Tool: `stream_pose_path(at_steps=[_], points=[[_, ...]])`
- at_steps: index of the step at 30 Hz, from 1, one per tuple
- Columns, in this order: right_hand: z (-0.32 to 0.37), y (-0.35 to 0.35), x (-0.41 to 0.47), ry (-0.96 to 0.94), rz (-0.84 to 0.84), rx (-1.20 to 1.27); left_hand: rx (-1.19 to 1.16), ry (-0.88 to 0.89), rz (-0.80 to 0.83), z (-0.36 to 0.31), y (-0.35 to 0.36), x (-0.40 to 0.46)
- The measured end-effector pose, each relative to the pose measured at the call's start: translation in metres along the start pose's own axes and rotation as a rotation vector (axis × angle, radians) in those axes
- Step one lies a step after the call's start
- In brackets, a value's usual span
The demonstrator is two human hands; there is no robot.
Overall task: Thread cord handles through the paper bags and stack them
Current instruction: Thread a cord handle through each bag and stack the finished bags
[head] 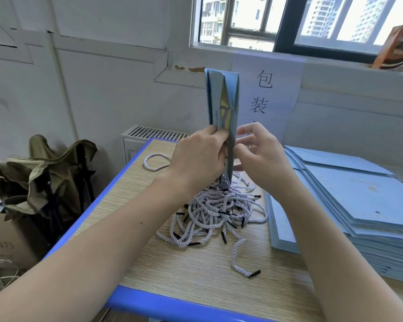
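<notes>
Partly hidden behind both hands, a folded blue paper bag (222, 105) stands edge-on at the centre of the frame, its lower end lost among a tangle of white cords (215, 212) on the surface (196, 270). Left hand (197, 156) pinches the bag's near edge, fingers curled. Right hand (260, 154) touches the other side; its fingertips are hard to make out, so its grip cannot be told. A stack of flat blue bags (358, 205) runs off the right of the frame.

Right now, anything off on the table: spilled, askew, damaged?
Nothing damaged. The cords lie in a loose tangle, with one cord strayed toward the near edge. The bag stack is fanned, not squared. Both hands, left hand and right hand, hold the upright bag.
</notes>
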State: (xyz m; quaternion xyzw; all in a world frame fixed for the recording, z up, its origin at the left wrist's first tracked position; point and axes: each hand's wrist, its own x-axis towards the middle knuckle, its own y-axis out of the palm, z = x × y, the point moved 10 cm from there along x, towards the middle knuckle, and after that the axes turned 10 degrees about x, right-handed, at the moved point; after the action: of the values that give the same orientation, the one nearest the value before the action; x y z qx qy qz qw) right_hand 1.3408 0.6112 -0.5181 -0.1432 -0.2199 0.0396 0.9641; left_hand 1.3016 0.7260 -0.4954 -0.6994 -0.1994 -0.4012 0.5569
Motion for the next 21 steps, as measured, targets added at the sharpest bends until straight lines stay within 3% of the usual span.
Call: stream_pose_path(at_steps=[3,9,16,21], points=[[-0.002,0.0,-0.001,0.026,-0.002,0.075,-0.105,0.022,0.028,0.0,0.009,0.0],[0.005,-0.002,-0.005,-0.05,-0.039,-0.008,-0.253,0.028,0.005,-0.008,0.01,-0.002],[0.002,-0.001,-0.007,0.0,-0.038,-0.009,-0.461,-0.159,-0.035,0.008,0.014,-0.006],[0.002,-0.003,-0.006,-0.016,-0.051,-0.036,-0.472,-0.208,-0.013,0.017,0.022,-0.005]])
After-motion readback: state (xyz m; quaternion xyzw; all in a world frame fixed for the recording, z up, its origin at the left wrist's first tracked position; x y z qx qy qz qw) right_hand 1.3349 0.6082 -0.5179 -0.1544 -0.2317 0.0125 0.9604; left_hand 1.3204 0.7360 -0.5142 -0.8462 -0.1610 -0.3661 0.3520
